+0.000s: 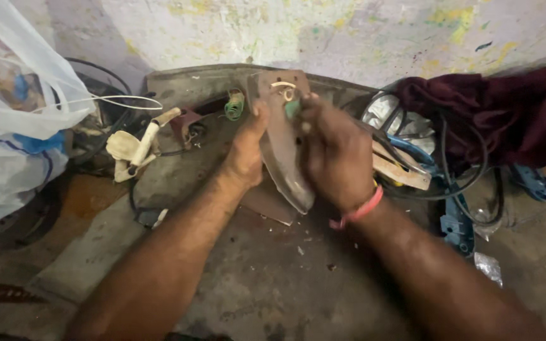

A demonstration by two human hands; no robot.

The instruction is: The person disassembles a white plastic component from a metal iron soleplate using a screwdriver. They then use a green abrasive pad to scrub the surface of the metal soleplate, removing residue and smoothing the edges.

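Reaching up from the bottom edge, two bare forearms, converging over a grimy concrete slab [273, 290]. Gripping from the left side, the left hand [246, 151], fingers curled shut around the edge of a flat, pointed metal plate [284, 148], thumb pressing up along its face. Clasping from the right side, the right hand [335, 148], fingers wrapped closed over the opposite edge, back of the hand turning toward the camera, a pink band [358, 211] circling its wrist. Standing tilted between both hands, the metal plate, broad end up and pointed end down, raised just above the slab at the middle of the view, carrying a pale wire loop [284, 88] and a small green bit near its top. Lying just behind the plate, a green coil of wire [235, 106] on a dark raised ledge [188, 82]. Resting to the left, a cream-coloured plastic handle piece [135, 146], with a thin white wire [112, 101] looping past it. Hanging at the far left, a translucent white plastic bag [14, 120]. Bunching at the upper right, a dark maroon cloth [494, 110], with black cables [469, 170] curling below it, blue plastic parts [456, 221] near them, and a wooden strip [402, 172] just beside the right hand. Rising behind everything, a paint-spattered wall [349, 31].
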